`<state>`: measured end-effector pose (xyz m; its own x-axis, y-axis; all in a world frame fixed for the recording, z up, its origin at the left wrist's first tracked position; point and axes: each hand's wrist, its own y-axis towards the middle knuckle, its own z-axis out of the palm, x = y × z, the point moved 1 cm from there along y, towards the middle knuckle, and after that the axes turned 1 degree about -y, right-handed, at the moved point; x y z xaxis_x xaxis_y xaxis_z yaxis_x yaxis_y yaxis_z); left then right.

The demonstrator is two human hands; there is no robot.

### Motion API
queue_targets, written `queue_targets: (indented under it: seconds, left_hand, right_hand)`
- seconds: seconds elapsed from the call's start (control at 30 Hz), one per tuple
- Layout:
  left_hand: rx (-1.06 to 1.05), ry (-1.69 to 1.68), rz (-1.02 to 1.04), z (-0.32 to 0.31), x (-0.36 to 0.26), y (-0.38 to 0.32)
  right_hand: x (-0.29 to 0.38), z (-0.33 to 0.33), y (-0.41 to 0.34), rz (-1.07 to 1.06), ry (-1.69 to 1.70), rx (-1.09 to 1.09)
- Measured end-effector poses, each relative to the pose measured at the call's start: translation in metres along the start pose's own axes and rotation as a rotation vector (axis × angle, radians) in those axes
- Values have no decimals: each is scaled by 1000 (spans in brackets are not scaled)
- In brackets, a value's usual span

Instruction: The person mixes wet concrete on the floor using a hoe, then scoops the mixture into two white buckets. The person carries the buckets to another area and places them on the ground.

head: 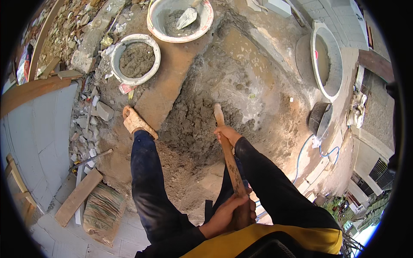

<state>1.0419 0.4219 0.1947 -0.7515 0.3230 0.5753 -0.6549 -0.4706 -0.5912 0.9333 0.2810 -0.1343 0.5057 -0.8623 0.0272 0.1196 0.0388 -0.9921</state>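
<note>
A long wooden tool handle (231, 161) runs from my waist towards a heap of wet grey mortar (196, 129). My right hand (228, 133) grips it near the far end, and my left hand (230, 209) wraps around it close to my body. The far tip of the handle is pale and coated; no blade shows, so what kind of tool it is cannot be told. Around the heap the ground is wet, with a shallow muddy puddle (248, 53) beyond it. My foot in a mud-caked sandal (138, 122) stands left of the mortar.
Ahead stand a bucket of mortar (137, 61) and a basin (153, 24) holding a trowel (187, 17). To the right are a large tub of murky water (335, 64), a black bucket (317, 121) and a blue hose (303, 150). Rubble (105, 111), a plank (79, 196) and a sack (105, 213) lie left.
</note>
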Motion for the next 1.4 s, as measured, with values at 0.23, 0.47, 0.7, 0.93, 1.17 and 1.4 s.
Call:
queue_targets:
  seconds: [0.23,0.47,0.7,0.93,1.17,1.4]
  left_hand:
    - [353,280,88,133,8,-58]
    - [532,394,248,146,49,-109]
    - [-358,1180,633,-63,-51,-26]
    - [-1044,1510,592,-217,-234,76]
    - [-569,1902,18,-181,-219,66]
    - [-565,2159,480,43,-386,57]
  right_hand:
    - [137,15,-124,-83,68,132]
    - [266,75,-257,-358,26,78]
    - [253,154,-187,-812,-57,-66]
    - [278,186,-79,-799,65,-84]
    - [215,113,-136,-998,342,-429]
    - [144,-43,-115,-628,82,-523]
